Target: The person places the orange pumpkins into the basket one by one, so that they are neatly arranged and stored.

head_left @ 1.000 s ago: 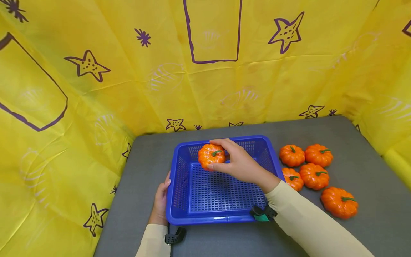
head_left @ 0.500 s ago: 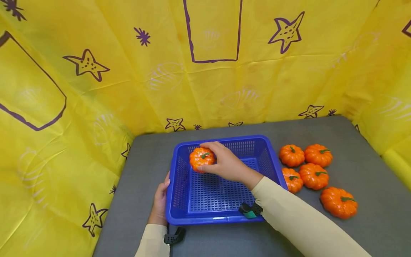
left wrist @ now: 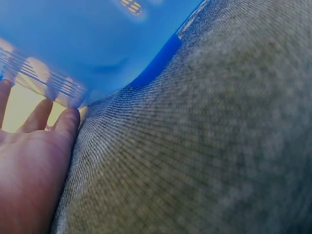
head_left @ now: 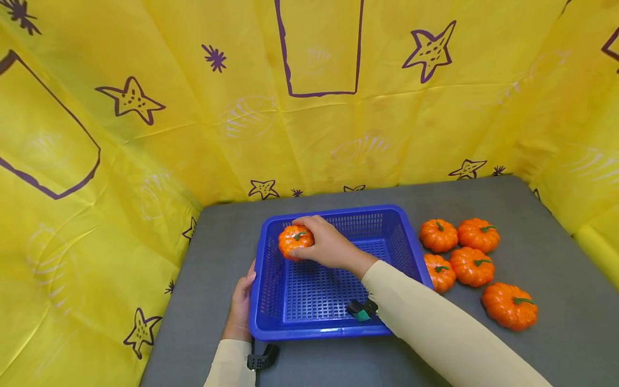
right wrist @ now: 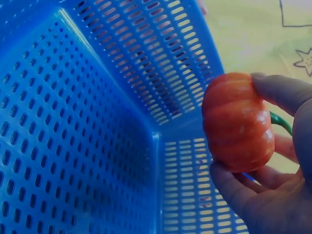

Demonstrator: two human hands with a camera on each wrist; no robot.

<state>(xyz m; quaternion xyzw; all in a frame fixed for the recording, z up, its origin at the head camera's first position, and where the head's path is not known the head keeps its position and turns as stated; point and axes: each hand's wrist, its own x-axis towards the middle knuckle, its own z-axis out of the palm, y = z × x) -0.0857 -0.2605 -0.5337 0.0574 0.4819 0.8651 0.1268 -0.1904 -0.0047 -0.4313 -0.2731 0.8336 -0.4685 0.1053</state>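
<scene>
My right hand (head_left: 329, 243) holds a small orange pumpkin (head_left: 294, 242) with a green stem, thumb on one side and fingers on the other. The pumpkin is over the left part of a blue perforated plastic basket (head_left: 338, 330), near its far left corner. In the right wrist view the pumpkin (right wrist: 239, 124) appears beside the basket's slotted walls (right wrist: 146, 58), the stem turned toward the palm. Against the basket's outer left side rests my left hand (head_left: 240, 306). The left wrist view shows its fingers (left wrist: 39, 117) extended and touching the slotted wall (left wrist: 44, 80).
Several orange pumpkins (head_left: 472, 266) sit on the grey tabletop (head_left: 546, 242) right of the basket, one (head_left: 509, 306) nearer the front. The basket's right rim partly hides another pumpkin (head_left: 439, 273). A yellow patterned cloth (head_left: 329, 145) hangs behind and at both sides.
My right hand has moved left across the basket, carrying the pumpkin toward the far left corner. The left hand and the basket stay in place.
</scene>
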